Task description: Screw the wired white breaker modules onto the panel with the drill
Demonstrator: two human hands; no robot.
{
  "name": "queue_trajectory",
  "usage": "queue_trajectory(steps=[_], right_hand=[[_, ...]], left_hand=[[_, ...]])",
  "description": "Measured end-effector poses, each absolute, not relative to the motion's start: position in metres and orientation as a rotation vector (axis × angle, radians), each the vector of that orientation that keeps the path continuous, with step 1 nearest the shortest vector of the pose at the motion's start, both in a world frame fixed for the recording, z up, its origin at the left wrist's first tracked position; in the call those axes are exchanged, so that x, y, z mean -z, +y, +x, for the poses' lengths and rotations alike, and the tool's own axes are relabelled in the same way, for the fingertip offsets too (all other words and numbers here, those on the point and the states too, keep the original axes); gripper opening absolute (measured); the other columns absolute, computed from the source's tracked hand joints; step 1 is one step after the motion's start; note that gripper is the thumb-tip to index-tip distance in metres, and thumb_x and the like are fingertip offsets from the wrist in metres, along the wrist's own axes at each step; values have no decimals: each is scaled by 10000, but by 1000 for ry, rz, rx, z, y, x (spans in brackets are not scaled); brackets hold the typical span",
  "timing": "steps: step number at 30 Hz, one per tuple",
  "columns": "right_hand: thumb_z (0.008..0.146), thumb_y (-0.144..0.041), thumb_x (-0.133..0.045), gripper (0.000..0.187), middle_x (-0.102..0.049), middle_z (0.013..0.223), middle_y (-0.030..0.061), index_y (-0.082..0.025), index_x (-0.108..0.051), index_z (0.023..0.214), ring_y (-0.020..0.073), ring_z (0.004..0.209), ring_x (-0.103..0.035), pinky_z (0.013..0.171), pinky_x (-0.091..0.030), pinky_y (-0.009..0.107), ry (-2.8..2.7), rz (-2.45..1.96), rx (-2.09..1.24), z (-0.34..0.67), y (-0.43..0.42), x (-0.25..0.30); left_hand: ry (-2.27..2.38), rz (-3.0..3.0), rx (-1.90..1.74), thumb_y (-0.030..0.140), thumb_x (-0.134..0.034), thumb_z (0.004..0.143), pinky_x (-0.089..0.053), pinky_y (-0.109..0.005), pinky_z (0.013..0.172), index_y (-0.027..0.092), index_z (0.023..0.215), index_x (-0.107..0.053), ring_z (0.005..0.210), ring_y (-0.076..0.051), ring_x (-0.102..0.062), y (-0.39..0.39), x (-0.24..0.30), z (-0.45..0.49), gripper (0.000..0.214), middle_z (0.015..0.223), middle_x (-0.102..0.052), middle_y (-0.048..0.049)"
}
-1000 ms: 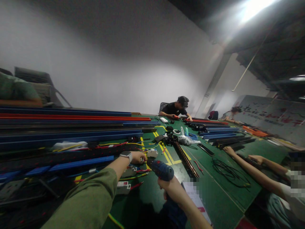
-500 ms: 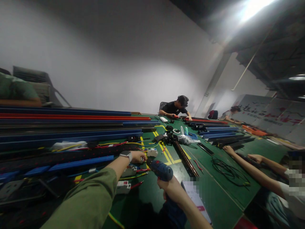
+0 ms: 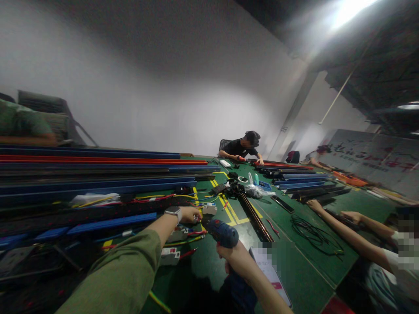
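My right hand (image 3: 233, 255) is wrapped round the grip of a blue cordless drill (image 3: 222, 233). The drill's nose points left, close to the fingertips of my left hand (image 3: 190, 214). Those fingers are pinched together over something small with a bit of red by it; what it is stays hidden. Just right of them sits a pale grey circuit breaker (image 3: 209, 209). Below my left wrist, with its watch (image 3: 174, 212), lie another breaker (image 3: 169, 256) and a grey block (image 3: 176, 236), with red and yellow-green wires (image 3: 193, 240) around them.
Long blue and red rails (image 3: 98, 161) fill the green table's left side. Copper-coloured bars (image 3: 254, 216), a lit phone (image 3: 273, 279), a dark phone (image 3: 282, 204) and a coiled black cable (image 3: 314, 235) lie to the right. Co-workers (image 3: 240, 150) sit across and at the right.
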State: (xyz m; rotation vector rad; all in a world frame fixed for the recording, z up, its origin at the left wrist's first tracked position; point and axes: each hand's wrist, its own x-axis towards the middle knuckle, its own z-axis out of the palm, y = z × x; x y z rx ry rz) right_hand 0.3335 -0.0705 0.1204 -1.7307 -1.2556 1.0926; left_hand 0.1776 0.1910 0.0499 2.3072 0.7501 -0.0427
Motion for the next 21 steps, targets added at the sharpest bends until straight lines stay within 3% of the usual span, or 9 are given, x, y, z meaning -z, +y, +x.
queue_trajectory(steps=[15,21], right_hand=[[765,-271,-570,142,-572,673,-48,-189,-553,880,66,368,-477,360,-332,186,-1207,-1777,-1060,328,-72,-132],[772,-263,-569,105,-551,662,-50,-190,-547,844,68,365,-481,355,-314,187,-1212,-1777,-1071,330,-71,-129]], left_hand=[[756,2309,-11,251,-643,739,-467,-223,760,195,1085,-716,862,-173,-630,191,-45,177,358,974,-729,-15],[783,2303,9,193,-631,714,-454,-206,739,210,1049,-724,817,-157,-623,189,-48,176,349,924,-719,6]])
